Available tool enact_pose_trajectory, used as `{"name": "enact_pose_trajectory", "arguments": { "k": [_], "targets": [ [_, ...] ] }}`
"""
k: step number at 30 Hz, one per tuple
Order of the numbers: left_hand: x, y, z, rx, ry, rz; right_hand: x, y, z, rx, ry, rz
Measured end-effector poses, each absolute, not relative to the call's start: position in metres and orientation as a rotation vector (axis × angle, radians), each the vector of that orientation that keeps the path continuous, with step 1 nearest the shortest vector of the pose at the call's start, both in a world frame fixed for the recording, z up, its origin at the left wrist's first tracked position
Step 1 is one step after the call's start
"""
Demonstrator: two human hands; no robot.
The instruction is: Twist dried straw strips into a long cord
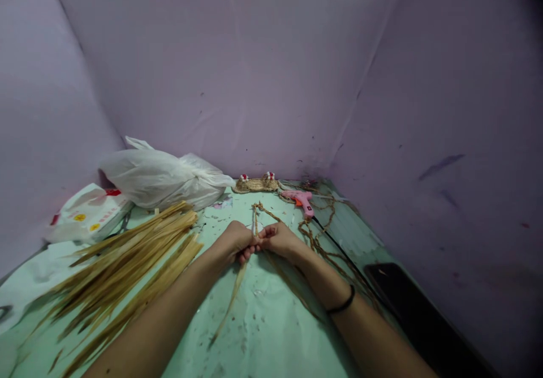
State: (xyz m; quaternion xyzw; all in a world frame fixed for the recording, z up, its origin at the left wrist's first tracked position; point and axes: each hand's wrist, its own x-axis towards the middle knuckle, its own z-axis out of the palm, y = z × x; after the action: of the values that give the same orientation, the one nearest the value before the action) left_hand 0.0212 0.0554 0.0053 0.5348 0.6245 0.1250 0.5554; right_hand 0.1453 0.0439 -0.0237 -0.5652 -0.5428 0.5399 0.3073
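Note:
My left hand (241, 241) and my right hand (275, 239) meet at the middle of the green surface, fingers closed on a thin braided cord (255, 218). The cord rises from between the fingertips, bends at its top and runs down to the right behind my right hand. A loose pale strip (233, 299) hangs below my left hand, and darker strands (292, 290) trail under my right wrist. Beyond the hands lies a woven straw piece (257, 185) with two small red-and-white decorations. My fingers hide the exact point of grip.
A bundle of dry straw strips (131, 270) lies left, with a white plastic bag (165, 179) and a white packet (91, 215) behind. At right are a pink glue gun (304, 201) with black cable, tangled cords (316, 242) and a dark flat object (407, 299). Walls (271, 72) enclose the surface.

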Motion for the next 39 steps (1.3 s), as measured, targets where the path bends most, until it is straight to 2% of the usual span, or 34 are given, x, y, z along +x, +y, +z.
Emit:
{"name": "enact_pose_trajectory", "arguments": {
  "k": [3,7,12,17,23,25,28,32,34,36,39],
  "targets": [
    [0.023,0.055,0.004,1.361,1.622,0.243,0.143,0.041,-0.022,-1.676,-1.609,1.090],
    [0.020,0.056,-0.002,1.480,1.558,0.393,0.142,0.032,-0.006,-1.848,-1.838,0.693],
    [0.025,0.049,0.005,1.361,1.591,0.385,0.136,0.020,0.016,-2.045,-1.978,0.504],
    [0.024,0.049,0.007,1.261,1.544,0.331,0.126,0.011,0.024,-2.070,-2.044,0.425],
    [0.014,0.055,0.002,1.412,1.375,0.395,0.122,0.006,0.023,-1.864,-2.098,0.599],
    [0.011,0.056,0.005,1.419,1.302,0.400,0.129,0.011,0.022,-1.794,-2.054,0.807],
    [0.006,0.058,0.007,1.386,1.215,0.394,0.144,0.023,0.019,-1.726,-1.772,1.209],
    [0.002,0.062,0.002,1.348,1.138,0.390,0.151,0.036,0.015,-1.711,-1.267,1.239],
    [0.002,0.064,-0.003,1.350,1.109,0.398,0.145,0.035,0.012,-1.652,-1.111,1.430],
    [0.002,0.065,-0.004,1.364,1.097,0.406,0.138,0.032,0.009,-1.562,-1.053,1.611],
    [0.004,0.063,-0.002,1.379,1.122,0.406,0.133,0.030,0.002,-1.535,-1.108,1.619]
  ]
}}
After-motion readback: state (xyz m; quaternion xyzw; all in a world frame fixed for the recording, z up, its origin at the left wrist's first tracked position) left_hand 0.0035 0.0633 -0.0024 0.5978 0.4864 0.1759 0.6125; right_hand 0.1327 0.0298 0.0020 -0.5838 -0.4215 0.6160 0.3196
